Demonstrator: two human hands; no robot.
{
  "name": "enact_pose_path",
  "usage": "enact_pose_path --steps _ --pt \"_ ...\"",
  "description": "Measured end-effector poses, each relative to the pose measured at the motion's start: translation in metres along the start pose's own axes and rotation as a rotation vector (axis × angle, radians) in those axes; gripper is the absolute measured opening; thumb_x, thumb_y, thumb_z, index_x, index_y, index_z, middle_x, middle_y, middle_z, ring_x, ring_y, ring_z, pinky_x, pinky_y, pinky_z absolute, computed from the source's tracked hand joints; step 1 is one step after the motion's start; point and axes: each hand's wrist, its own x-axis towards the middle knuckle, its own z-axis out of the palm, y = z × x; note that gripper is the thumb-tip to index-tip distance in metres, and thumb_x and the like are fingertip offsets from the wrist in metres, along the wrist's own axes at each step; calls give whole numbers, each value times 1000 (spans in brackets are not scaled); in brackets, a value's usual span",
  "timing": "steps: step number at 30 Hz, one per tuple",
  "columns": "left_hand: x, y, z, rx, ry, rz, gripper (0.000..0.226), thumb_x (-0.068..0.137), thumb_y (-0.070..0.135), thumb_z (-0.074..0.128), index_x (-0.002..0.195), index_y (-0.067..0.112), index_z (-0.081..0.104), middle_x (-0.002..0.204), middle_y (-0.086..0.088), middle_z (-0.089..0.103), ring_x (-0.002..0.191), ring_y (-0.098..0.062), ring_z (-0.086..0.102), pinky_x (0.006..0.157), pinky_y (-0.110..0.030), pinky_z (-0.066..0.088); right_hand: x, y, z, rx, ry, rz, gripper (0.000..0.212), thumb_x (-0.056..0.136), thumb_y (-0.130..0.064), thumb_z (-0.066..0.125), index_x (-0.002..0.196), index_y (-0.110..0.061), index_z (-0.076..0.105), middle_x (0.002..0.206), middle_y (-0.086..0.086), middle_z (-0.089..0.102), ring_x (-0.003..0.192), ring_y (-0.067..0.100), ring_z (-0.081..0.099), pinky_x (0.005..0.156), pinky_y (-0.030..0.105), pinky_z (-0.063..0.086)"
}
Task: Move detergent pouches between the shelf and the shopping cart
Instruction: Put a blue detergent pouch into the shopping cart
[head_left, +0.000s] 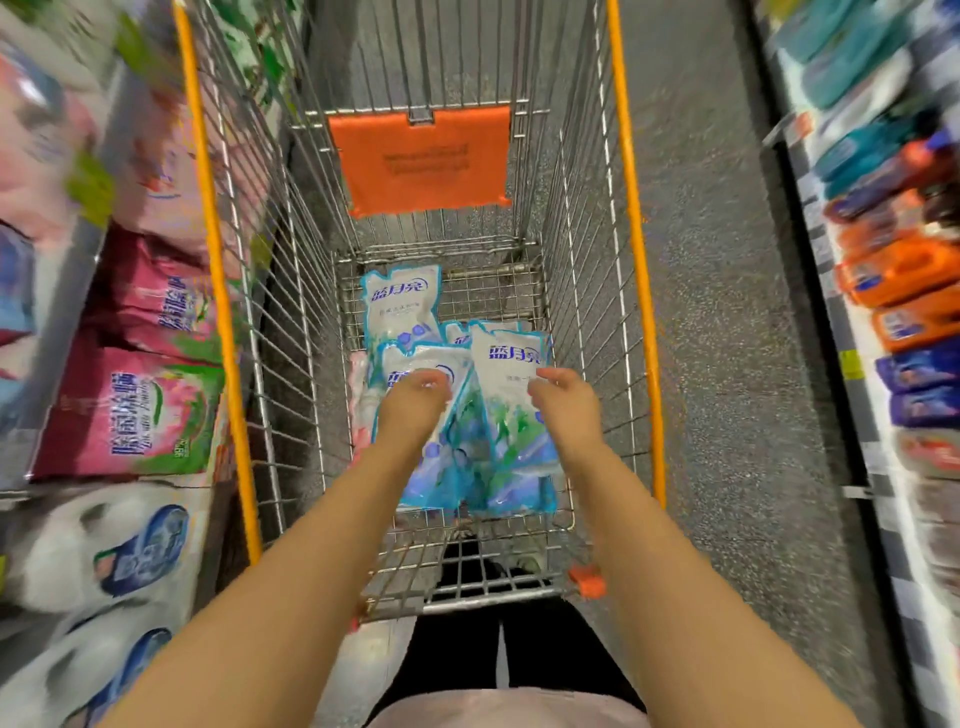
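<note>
- Left hand (413, 410) is down inside the cart, fingers curled against the top of the near left pouch (431, 467). It's too blurry, so I can't tell if it's actually gripping or just touching.
- Same deal with the right hand (566, 410): fingers bent against the upper right part of the near right pouch (511, 415), and I can't tell if it's a real grip.
- Those two blue-and-white pouches sit side by side at the near end of the cart, edges overlapping in the middle.
- Another pouch (400, 306) lies flat on the cart floor further away, on the left, label up.
- One more pouch (457, 332) peeks out between them, mostly covered.
- The cart (631, 208) is wire mesh with orange top rails, and an orange flap (421, 161) hangs at the far end.
- Left of the cart there's a shelf with pink bags (135, 410) and white bags (104, 545) below them, right up against the cart's side.
- The shelf on the right has orange packs (904, 270) and blue ones, well apart from the cart, across grey floor (727, 312).
</note>
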Motion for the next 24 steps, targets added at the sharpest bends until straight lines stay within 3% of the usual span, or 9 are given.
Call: enact_pose_path --steps 3,7,11,13,15,18,20,24 --pt "-35 27 -17 -165 15 102 6 83 23 60 77 21 59 72 2 66 65 -8 59 64 -23 41 -26 -35 -1 38 -14 -167 26 86 -5 54 108 -15 62 71 -1 56 59 9 47 57 22 39" --pt "-95 53 -38 -294 95 270 18 91 8 51 78 17 58 69 0 59 44 7 52 48 -11 38 -79 -74 -11 72 -101 -386 26 84 1 55 103 -14 64 66 -4 53 56 8 44 52 19 36" --pt "-175 66 -54 -349 218 428 23 90 10 51 71 19 59 69 2 61 55 -1 55 55 -20 39 -143 -88 -35 54 -167 -593 27 83 -3 56 83 -29 61 66 -6 56 61 12 50 65 31 41" --pt "-220 66 -60 -374 295 504 23 90 10 51 71 20 59 67 4 61 51 3 54 52 -16 40 -178 -91 -47 51 -212 -691 28 83 -6 57 78 -33 61 70 -4 59 69 15 53 70 34 45" --pt "-266 62 -67 -429 365 579 26 90 8 51 69 19 59 62 4 60 45 7 52 47 -10 39 -216 -93 -56 68 -266 -789 27 84 -6 57 77 -32 61 73 -1 60 71 16 54 70 33 46" --pt "-335 51 -81 -465 454 688 26 90 8 53 67 20 60 52 9 60 48 2 54 49 -11 39 -278 -98 -60 70 -349 -940 27 84 -6 57 74 -31 60 72 -3 60 71 14 56 69 30 46" --pt "-380 43 -98 -476 496 742 24 90 7 52 70 18 60 55 7 60 49 0 55 49 -10 40 -321 -103 -58 56 -422 -1033 27 84 -7 58 72 -31 59 68 -7 59 64 8 54 67 27 45" --pt "-454 29 -159 -429 677 828 24 90 12 52 69 20 62 54 7 62 55 -6 53 56 -18 42 -408 -118 -37 39 -575 -1184 15 87 -13 59 78 -25 61 66 -9 58 62 7 52 63 26 43"
